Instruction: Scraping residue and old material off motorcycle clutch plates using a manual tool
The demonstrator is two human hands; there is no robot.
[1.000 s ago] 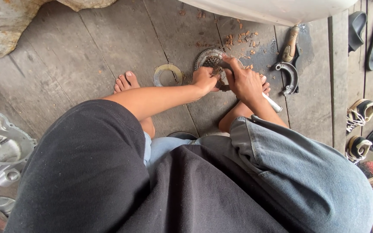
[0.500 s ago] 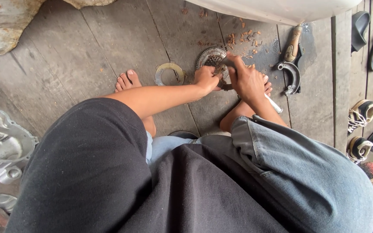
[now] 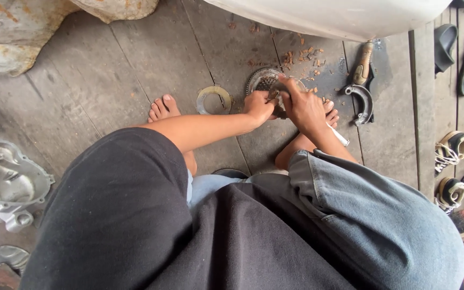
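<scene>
The disc [image 3: 267, 81], a round perforated metal plate, is lying flat on the wooden floor [image 3: 108, 80] just ahead of the person's bare feet, half hidden by both hands. The left hand [image 3: 258, 106] is pressing down on the disc's near edge, its grip closed around something small that I cannot make out. The right hand [image 3: 303, 107] is curling over the disc's right side, fingers [image 3: 284, 85] wrapped shut on what seems to be a thin tool; a pale tip [image 3: 341, 139] is poking out below the wrist, but the working end is hidden between the hands. Brown chips [image 3: 302, 56] are lying scattered just beyond the disc. A flat ring [image 3: 214, 100] is resting near the left hand, apart from it, and a curved brake shoe [image 3: 362, 103] with a wooden-handled tool [image 3: 363, 63] is lying to the right. As I judge it, the main danger is a slip: the two hands are working very close together, so a tool skidding off the metal could strike the left fingers or the toes [image 3: 330, 114] just beside the disc. The disc, held only by hand pressure, could also shift or spin on the boards, and loose chips could fly up.
</scene>
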